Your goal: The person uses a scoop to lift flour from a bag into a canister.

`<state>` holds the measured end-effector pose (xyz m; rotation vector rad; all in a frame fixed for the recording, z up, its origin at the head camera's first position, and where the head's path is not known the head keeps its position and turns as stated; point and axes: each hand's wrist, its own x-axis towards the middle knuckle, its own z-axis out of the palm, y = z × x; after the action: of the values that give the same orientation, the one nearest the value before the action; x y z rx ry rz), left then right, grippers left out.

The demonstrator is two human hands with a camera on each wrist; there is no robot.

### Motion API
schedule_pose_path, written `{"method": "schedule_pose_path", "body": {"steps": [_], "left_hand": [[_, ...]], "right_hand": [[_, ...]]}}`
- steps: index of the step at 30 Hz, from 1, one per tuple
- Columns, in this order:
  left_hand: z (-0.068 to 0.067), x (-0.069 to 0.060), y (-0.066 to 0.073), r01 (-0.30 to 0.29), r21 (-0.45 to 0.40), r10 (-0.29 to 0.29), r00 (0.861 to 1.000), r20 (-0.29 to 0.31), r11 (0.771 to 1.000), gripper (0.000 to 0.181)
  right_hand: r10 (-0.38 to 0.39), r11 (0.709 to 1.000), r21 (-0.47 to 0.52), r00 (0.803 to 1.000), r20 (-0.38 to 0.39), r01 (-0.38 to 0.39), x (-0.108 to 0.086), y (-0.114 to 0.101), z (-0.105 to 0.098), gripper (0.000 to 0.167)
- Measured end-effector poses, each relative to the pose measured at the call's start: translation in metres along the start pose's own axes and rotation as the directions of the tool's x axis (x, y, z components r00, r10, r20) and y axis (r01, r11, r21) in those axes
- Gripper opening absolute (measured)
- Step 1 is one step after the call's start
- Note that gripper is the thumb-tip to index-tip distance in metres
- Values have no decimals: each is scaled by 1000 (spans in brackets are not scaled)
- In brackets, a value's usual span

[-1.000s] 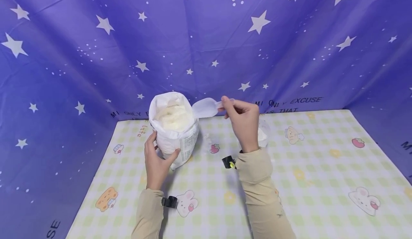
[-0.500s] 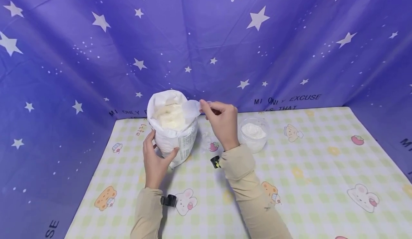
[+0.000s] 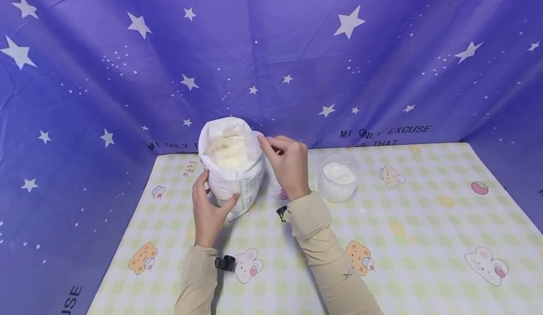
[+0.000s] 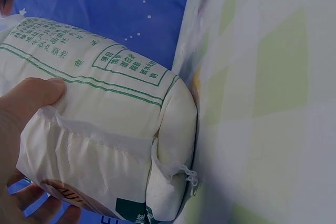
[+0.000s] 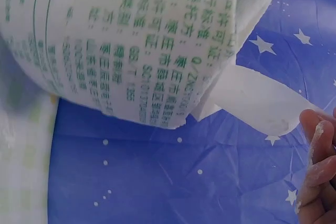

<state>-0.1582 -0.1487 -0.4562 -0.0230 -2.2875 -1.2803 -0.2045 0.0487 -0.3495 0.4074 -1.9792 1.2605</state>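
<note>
An opened white bag of flour [image 3: 243, 194] with green print stands at the table's back edge, tilted, its mouth showing pale powder [image 3: 231, 155]. My left hand [image 3: 209, 218] grips its lower side, thumb in front and fingers round the far side. In the left wrist view the thumb [image 4: 39, 95] presses the bag's wall. My right hand [image 3: 292, 166] pinches the handle of a whitish translucent scoop [image 5: 262, 100] at the bag's right rim. The scoop's front end passes behind the rim in the right wrist view. Powder clings to the right fingers [image 5: 319, 140].
A clear round tub [image 3: 337, 193] of white powder stands on the table to the right of my right hand. The checked tablecloth [image 3: 424, 239] carries cartoon prints. A blue star-printed curtain [image 3: 297, 37] hangs right behind the table.
My right hand has moved left with the scoop, from beside the bag to its mouth. The tub it partly covered now shows fully. My left hand keeps its hold.
</note>
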Motion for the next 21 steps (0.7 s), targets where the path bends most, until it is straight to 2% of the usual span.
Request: {"method": "schedule_pose_path", "body": {"steps": [7, 16, 21], "left_hand": [[0, 0, 0, 24, 2, -24, 1000, 9, 1000, 93], [0, 1, 1, 23, 4, -23, 1000, 11, 1000, 93], [0, 1, 0, 26, 8, -27, 1000, 12, 1000, 93]], "right_hand": [[-61, 991, -113, 996, 59, 67, -3, 3, 8, 26], [-1, 989, -143, 992, 123, 19, -4, 10, 19, 25], [39, 987, -158, 983, 180, -11, -1, 13, 26, 26]]}}
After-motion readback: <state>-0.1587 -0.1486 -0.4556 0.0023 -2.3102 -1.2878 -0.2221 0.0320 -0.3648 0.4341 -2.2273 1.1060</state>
